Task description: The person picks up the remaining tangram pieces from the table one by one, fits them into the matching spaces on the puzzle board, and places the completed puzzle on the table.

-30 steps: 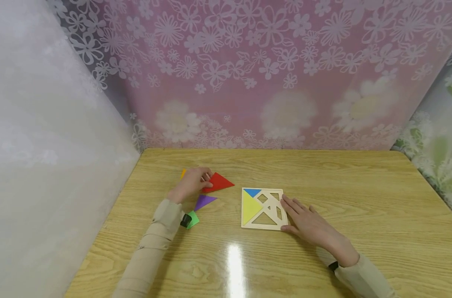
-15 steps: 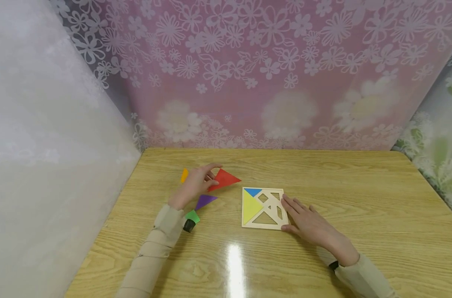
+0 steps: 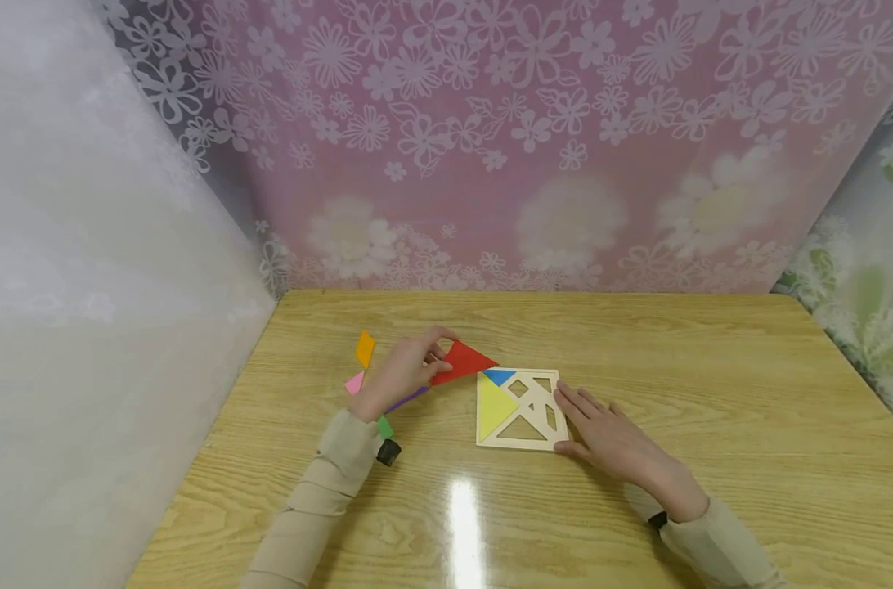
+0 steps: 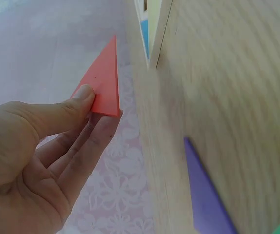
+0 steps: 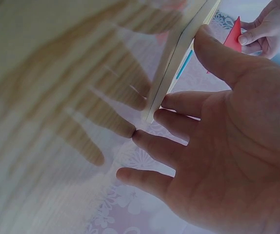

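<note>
In the head view, my left hand point(image 3: 402, 372) pinches a red triangle tangram piece point(image 3: 464, 362) between thumb and fingers, its tip reaching over the upper left corner of the wooden tangram board point(image 3: 539, 420). The left wrist view shows the thumb on the face of the red triangle point(image 4: 105, 87) and fingers behind it. A yellow triangle point(image 3: 494, 406) and a small blue triangle point(image 3: 500, 376) sit in the board; its other cutouts show the table. My right hand point(image 3: 616, 442) lies with extended fingers against the board's right edge, thumb at the lower corner.
Left of the board lie an orange parallelogram point(image 3: 365, 349), a pink piece point(image 3: 354, 382), a purple triangle point(image 4: 204, 195) and a green piece point(image 3: 385, 427), some partly hidden by the left arm. A floral curtain point(image 3: 520, 164) hangs behind the wooden table point(image 3: 682, 352).
My left hand has moved right with the red triangle, from among the loose pieces to the board's corner. The orange and pink pieces have come into view. My right hand stays put.
</note>
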A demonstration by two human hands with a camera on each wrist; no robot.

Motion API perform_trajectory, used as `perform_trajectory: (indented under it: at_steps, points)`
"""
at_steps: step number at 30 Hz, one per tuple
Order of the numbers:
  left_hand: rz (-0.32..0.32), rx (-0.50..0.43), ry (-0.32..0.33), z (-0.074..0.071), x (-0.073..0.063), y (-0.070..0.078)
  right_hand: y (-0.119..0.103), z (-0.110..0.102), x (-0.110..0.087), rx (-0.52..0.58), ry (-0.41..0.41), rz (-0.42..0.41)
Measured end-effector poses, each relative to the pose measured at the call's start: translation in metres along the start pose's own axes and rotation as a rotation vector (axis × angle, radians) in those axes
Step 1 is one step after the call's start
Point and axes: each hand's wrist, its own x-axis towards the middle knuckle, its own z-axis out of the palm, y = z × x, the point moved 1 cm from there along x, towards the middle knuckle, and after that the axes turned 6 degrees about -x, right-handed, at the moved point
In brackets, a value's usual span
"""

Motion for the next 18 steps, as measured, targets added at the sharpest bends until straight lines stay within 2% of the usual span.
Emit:
perform_trajectory:
  at_steps: [5, 8, 13, 18]
  points:
    - [0.019, 0.028, -0.040, 0.010, 0.002, 0.005, -0.001, 0.000, 0.000, -0.005, 0.002, -0.005]
    - [0.029, 0.057, -0.046, 0.016, 0.004, 0.008, -0.001, 0.000, 0.000, -0.007, 0.007, -0.008]
    - [0.038, 0.053, -0.056, 0.027, 0.006, 0.015, 0.000, 0.000, 0.000, -0.012, 0.010, -0.011]
    - [0.097, 0.041, -0.084, 0.036, 0.007, 0.025, 0.000, 0.001, 0.001, -0.012, 0.009, -0.005]
